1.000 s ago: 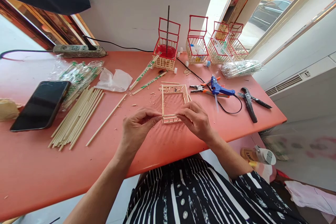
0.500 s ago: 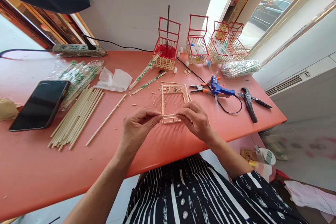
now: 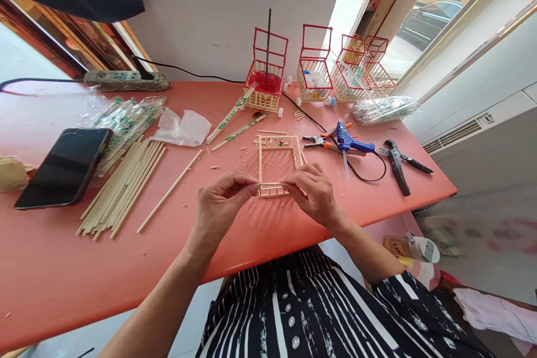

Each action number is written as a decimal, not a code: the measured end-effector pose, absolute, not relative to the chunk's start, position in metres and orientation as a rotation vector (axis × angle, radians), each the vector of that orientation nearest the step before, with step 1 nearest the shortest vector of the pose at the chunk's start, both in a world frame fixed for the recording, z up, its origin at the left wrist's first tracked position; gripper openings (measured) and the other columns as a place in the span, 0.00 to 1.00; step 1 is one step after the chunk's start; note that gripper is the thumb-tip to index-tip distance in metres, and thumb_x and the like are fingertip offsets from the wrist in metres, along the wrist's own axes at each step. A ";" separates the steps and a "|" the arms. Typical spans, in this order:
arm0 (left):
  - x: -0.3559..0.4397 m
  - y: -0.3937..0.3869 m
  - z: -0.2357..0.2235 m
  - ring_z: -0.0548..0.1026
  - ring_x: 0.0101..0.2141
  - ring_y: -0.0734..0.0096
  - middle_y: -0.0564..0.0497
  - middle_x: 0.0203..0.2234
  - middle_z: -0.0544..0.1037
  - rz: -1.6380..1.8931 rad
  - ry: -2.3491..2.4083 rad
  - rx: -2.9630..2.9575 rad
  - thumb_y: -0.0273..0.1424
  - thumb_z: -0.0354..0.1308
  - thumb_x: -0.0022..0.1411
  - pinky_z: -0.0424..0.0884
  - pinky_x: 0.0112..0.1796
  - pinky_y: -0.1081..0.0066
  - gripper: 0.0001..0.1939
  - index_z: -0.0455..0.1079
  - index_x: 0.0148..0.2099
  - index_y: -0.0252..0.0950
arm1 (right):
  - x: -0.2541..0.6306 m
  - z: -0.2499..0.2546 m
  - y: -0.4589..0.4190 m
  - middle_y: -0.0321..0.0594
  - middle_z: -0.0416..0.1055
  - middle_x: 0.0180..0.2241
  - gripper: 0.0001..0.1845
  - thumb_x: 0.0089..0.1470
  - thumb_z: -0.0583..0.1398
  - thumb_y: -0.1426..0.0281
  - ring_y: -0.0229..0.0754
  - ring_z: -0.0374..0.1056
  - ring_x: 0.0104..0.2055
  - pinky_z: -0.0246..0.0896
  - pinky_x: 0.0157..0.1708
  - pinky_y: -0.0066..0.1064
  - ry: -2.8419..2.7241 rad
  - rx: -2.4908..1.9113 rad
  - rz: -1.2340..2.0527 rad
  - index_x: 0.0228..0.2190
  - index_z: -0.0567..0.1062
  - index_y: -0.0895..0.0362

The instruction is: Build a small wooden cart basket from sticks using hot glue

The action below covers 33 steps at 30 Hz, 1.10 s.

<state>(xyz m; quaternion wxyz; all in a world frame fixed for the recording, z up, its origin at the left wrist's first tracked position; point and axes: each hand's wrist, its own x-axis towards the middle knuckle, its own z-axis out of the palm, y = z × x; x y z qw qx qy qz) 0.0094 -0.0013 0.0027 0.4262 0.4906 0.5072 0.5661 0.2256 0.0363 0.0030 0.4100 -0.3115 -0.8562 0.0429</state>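
A small square frame of thin wooden sticks (image 3: 260,159) stands on the red table, with slatted sides and an open top. My left hand (image 3: 224,196) pinches its near left corner between thumb and fingertips. At the near right corner, my right hand (image 3: 310,190) closes its thumb and fingers on the same near edge. Between my fingertips a short stick (image 3: 272,183) runs along that edge. My right fingers cover part of the right corner. Wood crumbs lie inside and left of the frame.
Left are a bundle of chopsticks (image 3: 123,190), a single chopstick (image 3: 170,191) and a phone (image 3: 65,168). To the right lie a blue glue gun (image 3: 354,142), pliers (image 3: 325,144) and black-handled cutters (image 3: 398,168). Finished stick carts (image 3: 264,102) with red rims stand at the back.
Hardly anything differs. Both hands keep their pinch on the near edge of the stick frame, and the view shifts very slightly.
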 end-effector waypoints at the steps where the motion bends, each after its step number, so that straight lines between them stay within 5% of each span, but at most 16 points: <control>1: 0.009 -0.001 0.003 0.79 0.28 0.71 0.54 0.25 0.81 1.416 1.274 1.225 0.31 0.71 0.53 0.75 0.32 0.73 0.03 0.81 0.31 0.39 | 0.226 0.003 0.036 0.36 0.82 0.30 0.11 0.72 0.59 0.66 0.39 0.73 0.35 0.61 0.43 0.34 -2.154 -0.780 0.105 0.37 0.79 0.54; 25: 0.008 0.000 0.000 0.80 0.29 0.70 0.53 0.25 0.83 1.413 1.252 1.192 0.32 0.72 0.54 0.77 0.34 0.71 0.03 0.83 0.31 0.40 | 0.228 0.001 0.036 0.37 0.81 0.29 0.11 0.72 0.59 0.65 0.41 0.72 0.36 0.62 0.43 0.35 -2.179 -0.791 0.146 0.38 0.80 0.54; 33: 0.002 0.001 -0.004 0.82 0.30 0.66 0.49 0.26 0.84 1.336 1.234 1.075 0.42 0.74 0.54 0.81 0.38 0.65 0.14 0.84 0.37 0.38 | 0.228 0.001 0.037 0.36 0.81 0.30 0.11 0.73 0.59 0.65 0.40 0.72 0.36 0.61 0.43 0.36 -2.172 -0.787 0.142 0.38 0.80 0.54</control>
